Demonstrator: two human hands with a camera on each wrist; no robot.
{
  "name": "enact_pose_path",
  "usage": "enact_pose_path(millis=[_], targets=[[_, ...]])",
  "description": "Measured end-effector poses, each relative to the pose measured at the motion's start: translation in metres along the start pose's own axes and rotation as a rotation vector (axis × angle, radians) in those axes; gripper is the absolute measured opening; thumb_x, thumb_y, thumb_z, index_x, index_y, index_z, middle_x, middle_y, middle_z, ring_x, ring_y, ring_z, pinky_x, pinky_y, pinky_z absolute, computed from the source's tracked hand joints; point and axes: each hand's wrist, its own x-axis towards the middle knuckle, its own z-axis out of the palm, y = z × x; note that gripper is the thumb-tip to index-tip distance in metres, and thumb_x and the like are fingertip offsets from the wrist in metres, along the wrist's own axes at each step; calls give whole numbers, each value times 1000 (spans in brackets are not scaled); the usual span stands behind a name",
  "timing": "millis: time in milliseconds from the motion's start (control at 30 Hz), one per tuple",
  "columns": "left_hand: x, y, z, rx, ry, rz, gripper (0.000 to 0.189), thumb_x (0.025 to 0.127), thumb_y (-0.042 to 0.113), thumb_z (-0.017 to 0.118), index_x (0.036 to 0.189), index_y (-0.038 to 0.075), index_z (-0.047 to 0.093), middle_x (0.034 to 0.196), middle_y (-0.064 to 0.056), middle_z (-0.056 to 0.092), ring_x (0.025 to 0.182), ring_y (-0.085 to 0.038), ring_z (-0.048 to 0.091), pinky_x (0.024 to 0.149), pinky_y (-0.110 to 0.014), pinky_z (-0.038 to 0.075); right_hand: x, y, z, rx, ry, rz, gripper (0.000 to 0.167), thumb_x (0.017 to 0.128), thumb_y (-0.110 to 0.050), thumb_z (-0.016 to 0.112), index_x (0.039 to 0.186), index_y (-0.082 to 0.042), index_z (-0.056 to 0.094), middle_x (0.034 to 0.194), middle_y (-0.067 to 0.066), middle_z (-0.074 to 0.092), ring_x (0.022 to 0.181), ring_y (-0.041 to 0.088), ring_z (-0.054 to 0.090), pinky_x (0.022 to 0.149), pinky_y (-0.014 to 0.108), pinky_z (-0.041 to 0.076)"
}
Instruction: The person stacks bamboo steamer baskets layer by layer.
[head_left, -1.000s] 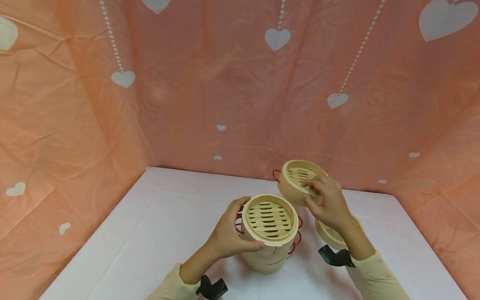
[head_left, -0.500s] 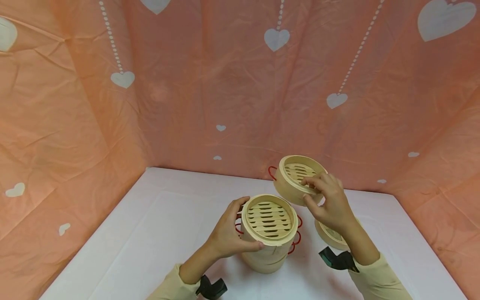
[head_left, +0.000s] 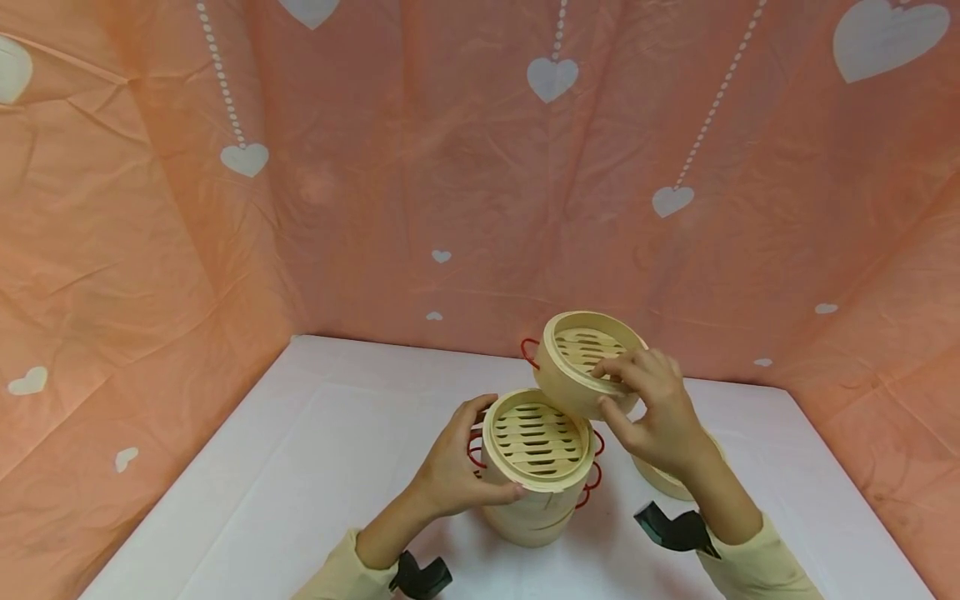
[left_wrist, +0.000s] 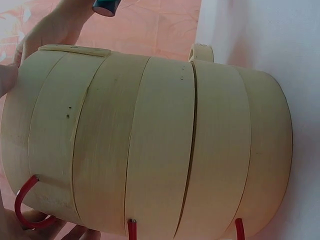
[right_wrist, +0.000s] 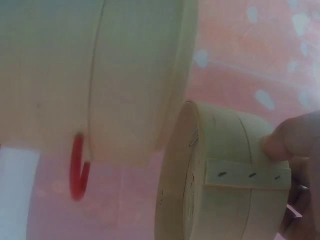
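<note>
Backdrop (head_left: 420, 208), peach, white hearts on it, stands beyond both grips and wraps round on either side. White tabletop (head_left: 337, 442) starts left of left grip and runs under everything. Left sleeve (head_left: 345, 571) below left grip, dark wrist unit (head_left: 422, 577) just beside the cuff. Left hand (head_left: 457, 471) curled round upper left side of steamer stack (head_left: 536, 467): thumb across near wall just below the rim, fingers round the far side. Stack upright on the table, slatted top facing up; left wrist view shows a dark seam between two tiers. Red loop handles (left_wrist: 19, 205) sit at left fingers, partly blocked by them. Next right: loose steamer basket (head_left: 573, 379), in the air, tilted, overlapping the stack's far right rim in head view; can't tell if touching. Right hand (head_left: 652, 408) pinches its near right rim, fingertips inside, thumb on outer wall. Round bamboo piece (head_left: 662, 478) lies on table below right grip, mostly hidden by that forearm. Second dark unit (head_left: 675, 529) at right wrist, right sleeve (head_left: 761, 567) beyond it.
</note>
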Motion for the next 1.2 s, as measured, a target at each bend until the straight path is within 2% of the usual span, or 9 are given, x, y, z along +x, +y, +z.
enact_pose_path(millis=[233,500,733,1033,1200], targets=[[0,-2,0,-8,10,18,102,57,33,90,141,10,37,130,-4,50,117,-20,57,93,-33,52,0,-12,0,7,-53,8,26,71,-6,69,96,-9,67,92,0,60,89,14,46,86,38,27],[0,-1,-1,-34,2,14,102,57,29,90,141,8,37,132,-4,49,118,-21,56,92,-35,53,1,-19,3,14,-63,-56,28,70,-9,70,98,-12,68,90,-3,58,87,13,44,83,37,27],[0,-1,-2,-8,3,12,101,57,32,90,141,12,37,133,-3,47,122,-24,53,95,-35,51,0,-24,10,34,-62,-104,27,69,-10,70,96,-14,69,86,-6,56,84,12,43,81,36,28],[-1,0,-2,-36,21,-16,98,56,31,90,139,15,40,130,-2,49,119,-22,54,86,-30,54,-3,-35,14,69,-92,-103,28,68,-10,72,95,-17,69,87,-8,56,87,11,45,86,33,28],[-1,0,-2,-71,22,-11,98,58,29,90,140,18,38,132,-2,48,119,-22,53,90,-32,53,-6,-41,14,60,-134,-71,28,69,-12,72,96,-20,69,86,-10,54,86,8,45,87,34,29]])
